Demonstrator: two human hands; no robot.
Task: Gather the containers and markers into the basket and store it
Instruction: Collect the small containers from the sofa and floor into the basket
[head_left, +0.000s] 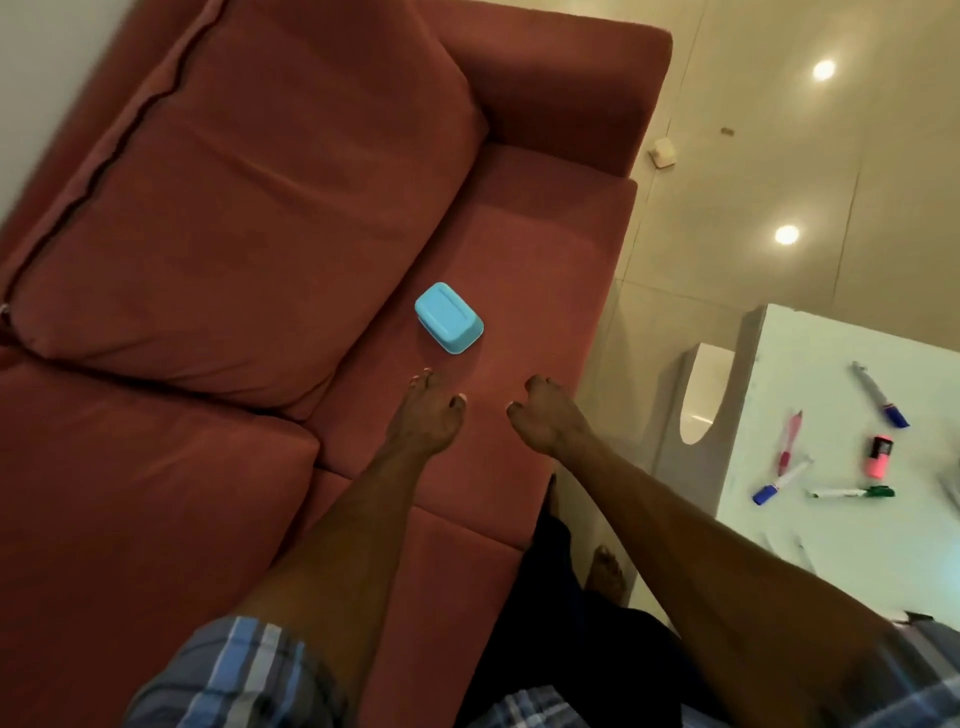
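A small light-blue container (449, 317) lies upside down on the seat of a red sofa (545, 249). My left hand (428, 413) reaches over the seat just short of the container, fingers relaxed and empty. My right hand (545, 415) hangs beside it to the right, fingers loosely curled, holding nothing. On a white table (831, 545) at the right lie several markers: a grey one with a blue cap (879, 395), a pink pen (789, 441), a pink highlighter (879, 456), a white one with a blue cap (781, 481) and a green one (852, 492). No basket is in view.
The sofa has a large back cushion (249, 218) at the left and an armrest (566, 88) at the far end. A tiled floor (779, 182) runs between sofa and table, with a small white object (662, 152) on it. My bare foot (605, 571) stands by the sofa's front.
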